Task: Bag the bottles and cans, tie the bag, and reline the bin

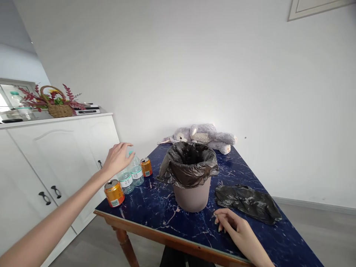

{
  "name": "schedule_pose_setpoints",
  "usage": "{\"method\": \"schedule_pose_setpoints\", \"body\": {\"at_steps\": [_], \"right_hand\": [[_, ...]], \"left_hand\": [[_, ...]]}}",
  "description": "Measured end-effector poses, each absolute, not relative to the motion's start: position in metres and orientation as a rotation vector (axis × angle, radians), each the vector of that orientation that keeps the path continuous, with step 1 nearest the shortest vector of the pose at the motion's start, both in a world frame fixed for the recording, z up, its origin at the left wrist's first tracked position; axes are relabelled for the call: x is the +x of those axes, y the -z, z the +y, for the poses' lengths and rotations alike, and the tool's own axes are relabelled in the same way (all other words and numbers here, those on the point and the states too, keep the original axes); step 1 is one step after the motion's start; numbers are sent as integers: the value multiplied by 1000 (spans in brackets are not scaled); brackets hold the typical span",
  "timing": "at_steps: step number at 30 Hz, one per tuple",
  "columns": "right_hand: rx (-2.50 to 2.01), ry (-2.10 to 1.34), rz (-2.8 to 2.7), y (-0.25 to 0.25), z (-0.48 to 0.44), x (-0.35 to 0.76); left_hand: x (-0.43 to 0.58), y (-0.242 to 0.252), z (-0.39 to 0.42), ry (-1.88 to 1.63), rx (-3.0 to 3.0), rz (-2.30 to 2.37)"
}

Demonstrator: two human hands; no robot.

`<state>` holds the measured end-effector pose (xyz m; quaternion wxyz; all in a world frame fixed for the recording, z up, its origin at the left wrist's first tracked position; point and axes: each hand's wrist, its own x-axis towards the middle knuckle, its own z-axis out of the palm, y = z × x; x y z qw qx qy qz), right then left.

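Observation:
My left hand (118,157) reaches out over the top of a small water bottle (125,181) at the table's left side, fingers curled above its cap, not clearly gripping it. A second water bottle (137,171) stands right behind it. Two orange cans flank them, one near the front edge (114,193) and one farther back (146,167). My right hand (236,230) rests on the blue marble table (167,222), fingers loosely bent, holding nothing. A pink bin (191,196) lined with a black bag (189,163) stands in the middle.
A folded black bag (247,203) lies on the table to the right of the bin. A grey plush toy (203,136) lies at the far end by the wall. A white cabinet (55,167) with a flower basket (57,104) stands to the left.

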<state>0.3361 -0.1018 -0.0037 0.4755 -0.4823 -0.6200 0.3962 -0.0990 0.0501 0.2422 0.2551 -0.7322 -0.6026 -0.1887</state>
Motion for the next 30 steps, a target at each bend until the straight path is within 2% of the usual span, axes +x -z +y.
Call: {"method": "schedule_pose_setpoints", "body": {"at_steps": [6,11,16,25,30], "right_hand": [[-1177,-976,-1516,4,-103,337],[-1188,-984,-1533,5,-103,339],[-1207,-1006,-1533,6,-102,340],[-1161,-1006,-1535,15,-99,341],[-1147,-1003,-1535,16,-98,339]], "left_hand": [[-89,-219,86,285,-1991,-1782],[-72,-210,78,265,-2098,-1713],[-50,-223,56,256,-2253,-1573],[14,-331,-51,815,-2121,-864],[59,-352,-84,1102,-2091,-618]]}}
